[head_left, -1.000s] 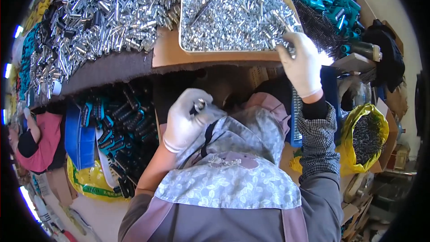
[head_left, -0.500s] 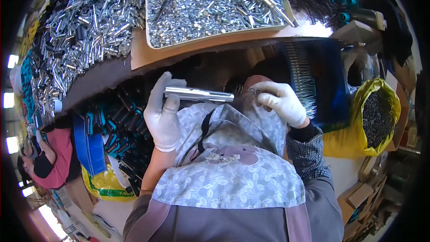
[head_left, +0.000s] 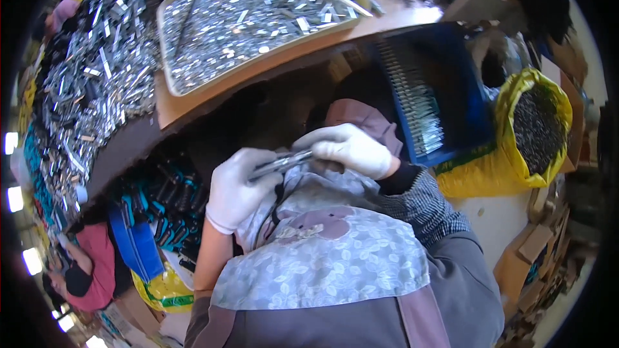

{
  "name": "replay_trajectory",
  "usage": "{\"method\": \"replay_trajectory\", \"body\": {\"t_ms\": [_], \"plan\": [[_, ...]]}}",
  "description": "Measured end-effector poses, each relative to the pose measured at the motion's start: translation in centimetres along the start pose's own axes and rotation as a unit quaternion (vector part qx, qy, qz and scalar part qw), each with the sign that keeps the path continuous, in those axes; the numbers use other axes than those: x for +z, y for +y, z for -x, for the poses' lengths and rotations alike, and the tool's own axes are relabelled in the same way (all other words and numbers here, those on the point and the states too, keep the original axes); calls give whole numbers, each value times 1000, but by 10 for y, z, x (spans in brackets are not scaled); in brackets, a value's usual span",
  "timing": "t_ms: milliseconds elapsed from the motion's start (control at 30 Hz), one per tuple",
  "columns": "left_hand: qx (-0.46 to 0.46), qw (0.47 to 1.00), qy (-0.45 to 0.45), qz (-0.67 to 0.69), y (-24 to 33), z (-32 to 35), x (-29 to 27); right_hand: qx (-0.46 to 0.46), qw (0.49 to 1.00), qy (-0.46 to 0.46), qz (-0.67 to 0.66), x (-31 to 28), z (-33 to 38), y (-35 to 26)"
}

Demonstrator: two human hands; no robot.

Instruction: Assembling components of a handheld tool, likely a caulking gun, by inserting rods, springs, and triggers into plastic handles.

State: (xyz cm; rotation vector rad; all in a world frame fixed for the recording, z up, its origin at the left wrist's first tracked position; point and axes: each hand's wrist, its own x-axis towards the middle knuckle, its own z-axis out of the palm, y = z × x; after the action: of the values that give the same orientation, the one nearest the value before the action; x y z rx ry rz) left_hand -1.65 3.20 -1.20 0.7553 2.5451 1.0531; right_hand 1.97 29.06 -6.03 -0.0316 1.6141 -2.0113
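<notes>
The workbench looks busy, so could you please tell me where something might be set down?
Cardboard shows bare right of the cream tray, up to the pale box; dark cloth lies bare between the heaped metal tubes and the front edge. Crowded: the tray, full of small metal parts, and the heap at left.

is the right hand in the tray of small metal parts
No, the right hand is at one end of the metal tube in the left hand, above the floral apron.
</notes>
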Motion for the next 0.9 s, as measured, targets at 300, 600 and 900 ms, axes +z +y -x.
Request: {"method": "replay_trajectory", "body": {"t_ms": [300,600,900], "plan": [[97,992,-77,-19,1,-9,39,-80,983,35,163,5,9,27],[-57,997,-31,47,3,3,52,-19,705,394,590,-184,81,84],[-88,995,20,41,3,8,50,69,652,318,685,-193,73,111]]}}
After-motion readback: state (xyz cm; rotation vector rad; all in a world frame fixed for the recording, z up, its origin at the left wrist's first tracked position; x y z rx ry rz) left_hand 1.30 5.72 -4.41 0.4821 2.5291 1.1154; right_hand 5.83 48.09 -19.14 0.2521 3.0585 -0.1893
